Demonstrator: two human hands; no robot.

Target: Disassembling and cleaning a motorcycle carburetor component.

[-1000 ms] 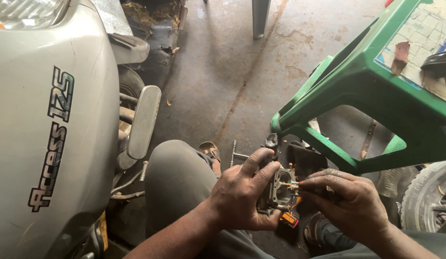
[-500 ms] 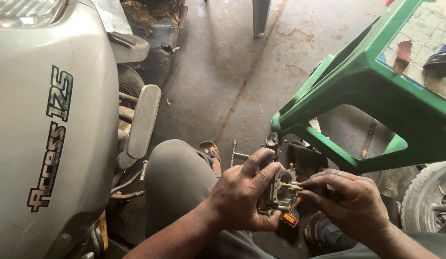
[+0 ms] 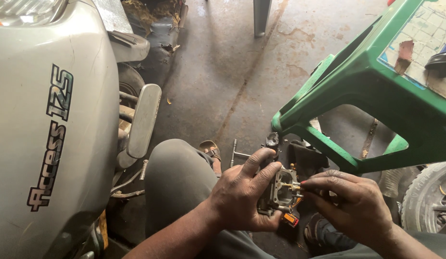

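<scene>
My left hand [image 3: 242, 196] grips a small metal carburettor body [image 3: 279, 189] over my lap, fingers wrapped round its left side. My right hand [image 3: 348, 204] meets it from the right, with fingertips pinched on a thin brass part [image 3: 294, 186] that sticks out of the body's open face. Part of the body is hidden under my left fingers. A small orange piece [image 3: 290, 219] shows just below it.
A grey scooter panel [image 3: 50, 124] with its folded footrest [image 3: 142, 120] fills the left. A green plastic stool [image 3: 372, 96] stands to the right, with dark objects on top. A metal tool [image 3: 237, 154] lies on the stained concrete floor. A tyre [image 3: 427, 201] is at the right edge.
My right fingertips have shifted slightly at the brass part. Both hands and the metal body stay in about the same place.
</scene>
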